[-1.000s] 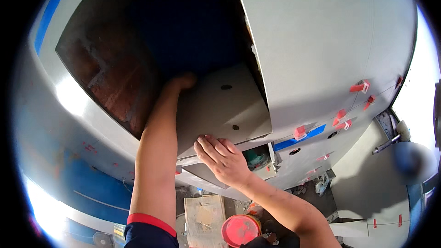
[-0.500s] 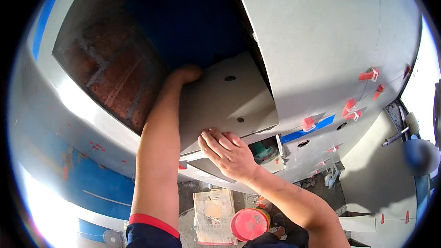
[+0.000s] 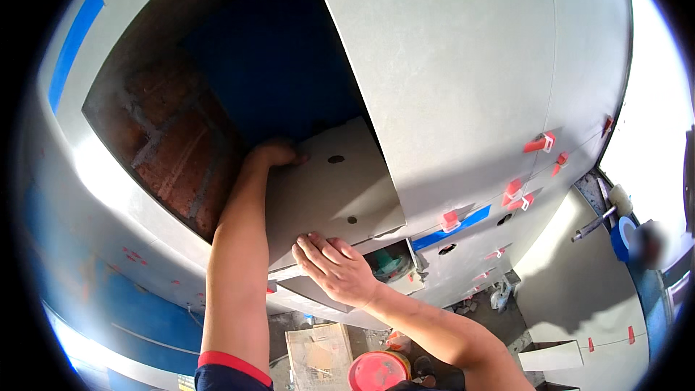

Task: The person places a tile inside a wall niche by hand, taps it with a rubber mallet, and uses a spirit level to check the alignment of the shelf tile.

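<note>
A grey tile slab (image 3: 329, 192) with two round holes lies as the bottom of a deep recess in the tiled wall. My left hand (image 3: 275, 152) reaches inside and rests at the slab's far left side; one finger lies stretched on it, the others are lost in shadow. At the slab's front edge, my right hand (image 3: 337, 268) lies with its fingers extended and its fingertips on the top surface. Neither hand holds anything I can see. Bare brick (image 3: 177, 159) lines the recess's left side, and dark blue covers its back.
Red tile-levelling clips (image 3: 512, 190) stick out along the wall joints at right. Blue tape (image 3: 463, 228) crosses the wall beside a small lower opening (image 3: 391, 262). On the floor are flattened cardboard (image 3: 318, 358) and a bucket with a red top (image 3: 378, 373).
The whole view has shifted, so the recess, slab and arms sit lower and further left in the picture. Both hands remain at the slab; a finger of the left one shows more plainly.
</note>
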Available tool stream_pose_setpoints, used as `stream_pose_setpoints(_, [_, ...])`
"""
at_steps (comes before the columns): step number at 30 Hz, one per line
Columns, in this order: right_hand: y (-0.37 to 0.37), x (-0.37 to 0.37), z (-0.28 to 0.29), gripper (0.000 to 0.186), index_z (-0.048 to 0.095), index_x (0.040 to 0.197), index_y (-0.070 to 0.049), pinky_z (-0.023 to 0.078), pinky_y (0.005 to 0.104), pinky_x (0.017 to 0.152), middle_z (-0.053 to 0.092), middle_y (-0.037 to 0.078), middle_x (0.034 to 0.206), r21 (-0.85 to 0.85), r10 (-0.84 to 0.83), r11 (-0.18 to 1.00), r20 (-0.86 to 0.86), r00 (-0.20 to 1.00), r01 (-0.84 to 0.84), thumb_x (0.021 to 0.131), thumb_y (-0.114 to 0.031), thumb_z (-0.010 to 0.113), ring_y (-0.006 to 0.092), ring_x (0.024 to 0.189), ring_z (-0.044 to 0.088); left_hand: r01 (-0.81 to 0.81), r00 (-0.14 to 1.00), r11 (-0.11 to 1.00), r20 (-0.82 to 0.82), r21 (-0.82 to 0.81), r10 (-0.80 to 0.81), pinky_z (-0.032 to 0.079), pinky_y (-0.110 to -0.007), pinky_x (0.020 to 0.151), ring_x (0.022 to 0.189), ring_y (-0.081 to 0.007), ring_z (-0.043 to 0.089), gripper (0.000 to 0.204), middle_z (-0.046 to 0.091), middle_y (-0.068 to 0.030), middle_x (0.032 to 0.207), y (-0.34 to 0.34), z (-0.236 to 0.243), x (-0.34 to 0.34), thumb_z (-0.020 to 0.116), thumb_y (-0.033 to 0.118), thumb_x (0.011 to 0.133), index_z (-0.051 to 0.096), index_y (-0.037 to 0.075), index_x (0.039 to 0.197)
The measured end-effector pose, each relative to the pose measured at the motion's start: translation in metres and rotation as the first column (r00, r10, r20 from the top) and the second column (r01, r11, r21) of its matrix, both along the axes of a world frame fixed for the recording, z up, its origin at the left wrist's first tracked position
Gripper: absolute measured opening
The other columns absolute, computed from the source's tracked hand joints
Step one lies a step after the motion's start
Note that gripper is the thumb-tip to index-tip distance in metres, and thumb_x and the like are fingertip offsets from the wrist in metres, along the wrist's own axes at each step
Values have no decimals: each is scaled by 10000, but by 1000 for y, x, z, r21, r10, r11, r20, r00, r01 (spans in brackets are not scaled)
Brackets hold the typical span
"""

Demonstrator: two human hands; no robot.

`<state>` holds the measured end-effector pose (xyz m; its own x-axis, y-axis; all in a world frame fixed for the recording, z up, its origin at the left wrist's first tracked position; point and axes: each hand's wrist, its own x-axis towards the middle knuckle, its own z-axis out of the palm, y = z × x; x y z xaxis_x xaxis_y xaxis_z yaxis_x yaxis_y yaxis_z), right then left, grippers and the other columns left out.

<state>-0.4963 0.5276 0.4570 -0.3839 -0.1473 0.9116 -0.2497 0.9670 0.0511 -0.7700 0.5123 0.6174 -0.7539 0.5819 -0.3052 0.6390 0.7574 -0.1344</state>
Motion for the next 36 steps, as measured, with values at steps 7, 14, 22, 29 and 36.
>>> stream_pose_setpoints(7, [-6,-2,0,462,512,1305,-30,394,354,995,525,105,1324,-6,16,1000,44,999,-16,879,-209,497,217,1210,509,-36,963,990,-262,134,71,420,-408,1013,1214,-329,557,709,595,-206,1295,-24,-24,18,604,619,842,637,30,1235])
stream_pose_setpoints(14, [-6,0,1,444,519,1276,-21,403,362,981,545,123,1295,-17,2,1000,62,998,-1,868,-196,508,241,1202,520,-19,998,997,-66,-72,14,456,-384,961,1131,-328,610,869,635,-246,1193,-20,-5,100,646,743,703,695,-34,1090])
stream_pose_setpoints(22, [-8,6,8,440,524,1254,-9,417,371,963,554,132,1288,25,-13,1000,80,997,11,851,-187,521,253,1176,546,94,983,995,-155,-25,-97,478,-374,924,1027,-329,655,837,682,-234,1080,-28,-16,94,657,736,691,723,-40,995])
stream_pose_setpoints(29, [-9,27,25,474,516,1292,-6,380,454,1053,539,163,1314,37,15,999,237,971,-25,879,-219,607,293,1207,535,70,983,998,-167,-4,-69,471,-386,937,1049,-321,647,798,674,-214,1124,-23,-10,97,670,717,698,728,-15,1010])
stream_pose_setpoints(36, [10,128,33,340,623,1157,-31,500,424,902,646,132,1134,-227,373,919,237,897,-322,869,-210,656,302,1050,629,-28,994,987,-101,160,44,464,-403,953,1075,-340,629,688,670,-218,1121,-50,-21,119,603,625,836,713,-25,1031])
